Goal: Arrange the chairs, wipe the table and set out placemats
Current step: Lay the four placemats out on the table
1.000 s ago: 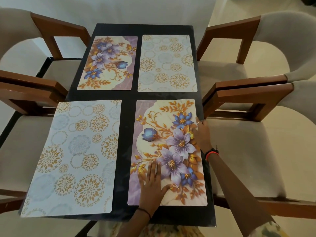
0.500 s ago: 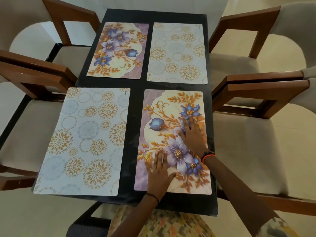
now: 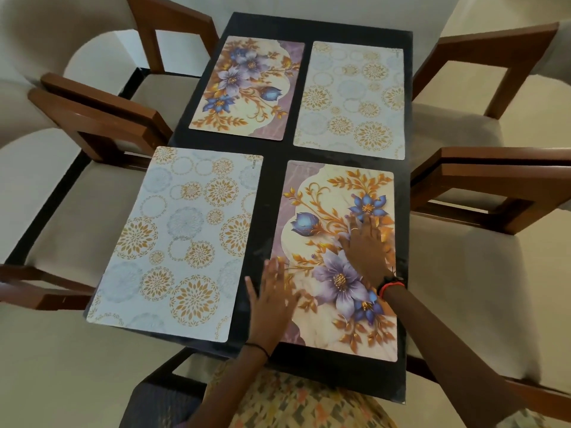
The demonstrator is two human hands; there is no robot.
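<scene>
From the head camera, the step in hand looks like the last one, setting out the placemats, and you are far along. Four mats lie on the dark table (image 3: 272, 180) in two rows. The far floral placemat (image 3: 247, 88) and far patterned placemat (image 3: 352, 97) sit side by side. The near patterned placemat (image 3: 176, 242) lies to your left, and the near floral placemat (image 3: 312, 196) is under your hands.

Your right hand (image 3: 367, 245) lies flat on that near floral mat, fingers straight and close together, pointing away from you. Your left hand (image 3: 272, 298) is flat too, fingers straight, resting across the mat's left edge where it meets the bare table. It is blurred, so you cannot tell exactly how the fingers lie. The hands are apart and neither one curls round anything.

I judge this to be a final squaring of the mat. Its right edge lies close to the table's right edge, and the gap to the left-hand mat looks wider than the far row's gap. The next move calls for a light, even slide with flat palms — watch the near right corner, which could overhang.

No container is in view — the table alone carries things, namely the four mats. The left near chair (image 3: 77, 217) and right near chair (image 3: 463, 273) stand tucked against the table's sides.
</scene>
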